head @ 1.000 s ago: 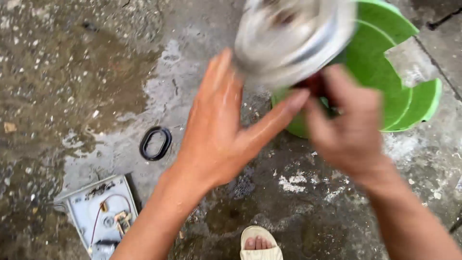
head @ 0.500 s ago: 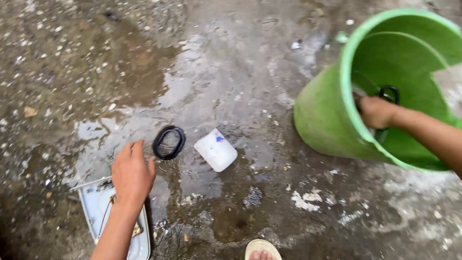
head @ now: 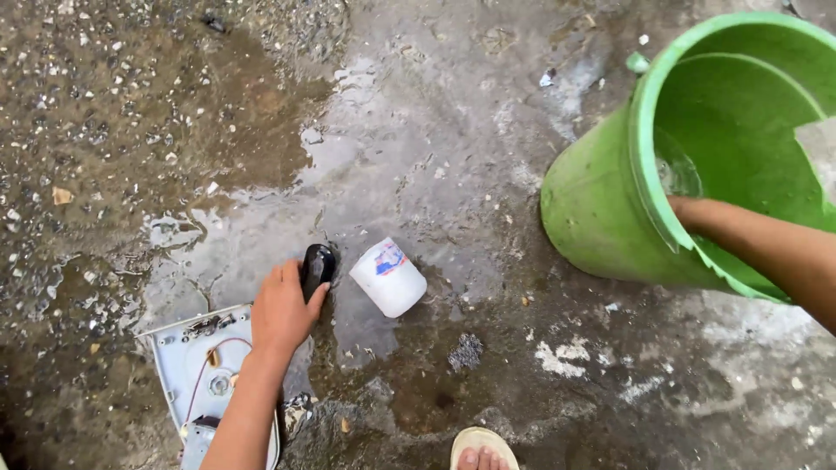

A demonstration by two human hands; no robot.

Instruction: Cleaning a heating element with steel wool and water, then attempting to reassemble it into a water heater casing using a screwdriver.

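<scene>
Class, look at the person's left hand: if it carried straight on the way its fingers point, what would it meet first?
The left hand already grips the black ring. Beyond it, only wet concrete ground seems to lie ahead.

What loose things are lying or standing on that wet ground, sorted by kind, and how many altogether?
Green bucket: 1
White plastic jar, on its side: 1
Black rubber ring, under the left hand: 1
Grey panel with wiring: 1
Total: 4

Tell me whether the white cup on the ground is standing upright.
No: the white cup lies tipped on its side on the wet ground, right beside the left hand that grips the black ring.
</scene>
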